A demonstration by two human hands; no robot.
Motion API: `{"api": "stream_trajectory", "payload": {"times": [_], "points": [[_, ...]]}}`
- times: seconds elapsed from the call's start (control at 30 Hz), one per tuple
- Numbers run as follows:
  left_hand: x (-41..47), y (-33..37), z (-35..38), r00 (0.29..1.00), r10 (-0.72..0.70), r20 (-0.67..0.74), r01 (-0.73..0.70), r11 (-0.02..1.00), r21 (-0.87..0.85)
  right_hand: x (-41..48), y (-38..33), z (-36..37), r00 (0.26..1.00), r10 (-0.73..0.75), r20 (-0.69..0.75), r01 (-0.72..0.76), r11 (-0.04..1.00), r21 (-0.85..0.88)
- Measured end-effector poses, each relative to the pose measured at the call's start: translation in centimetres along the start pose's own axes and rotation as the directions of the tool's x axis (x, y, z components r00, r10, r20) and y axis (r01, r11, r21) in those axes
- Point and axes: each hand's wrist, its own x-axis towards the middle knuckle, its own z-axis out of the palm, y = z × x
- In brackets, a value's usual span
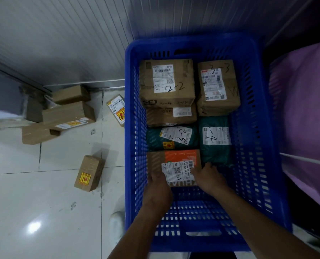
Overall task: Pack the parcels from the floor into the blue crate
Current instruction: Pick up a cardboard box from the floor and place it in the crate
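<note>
Nearby, loose cartons [67,113] litter tiles.

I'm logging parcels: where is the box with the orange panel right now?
Head view: the cardboard box with the orange panel sits inside the blue plastic crate, just before the green mailer bags, under both hands.

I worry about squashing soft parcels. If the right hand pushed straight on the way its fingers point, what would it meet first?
Probably the teal bag marked 2-4. The right hand rests on the orange-labelled box, fingertips pointing up-crate at the bag's near edge. Depth is unclear, so contact may already exist.
</note>
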Motion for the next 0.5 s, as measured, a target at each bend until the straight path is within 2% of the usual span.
{"api": "stream_trajectory", "payload": {"times": [0.17, 0.27, 0.37, 0.5], "points": [[-3.7, 2.1, -4.4, 0.996, 0.086, -0.014, -0.087, 0.995, -0.051, -5.0, -0.7, -3.6, 0.999, -0.019, 0.048, 0.013, 0.993, 0.121], [-6.2, 3.9, -7.5, 0.994, 0.105, -0.04, -0.109, 0.983, -0.145, -8.2, -1.6, -5.6, 0.993, -0.099, 0.062, 0.084, 0.973, 0.216], [-8.9, 5.5, -11.2, 0.998, 0.034, -0.053, -0.046, 0.968, -0.248, -11.4, -2.8, -8.1, 0.975, -0.207, 0.075, 0.179, 0.944, 0.276], [-13.2, 6.1, -15.2, 0.996, -0.05, -0.072, 0.02, 0.93, -0.368, -15.0, -4.1, -10.9, 0.95, -0.287, 0.12, 0.246, 0.93, 0.273]]}}
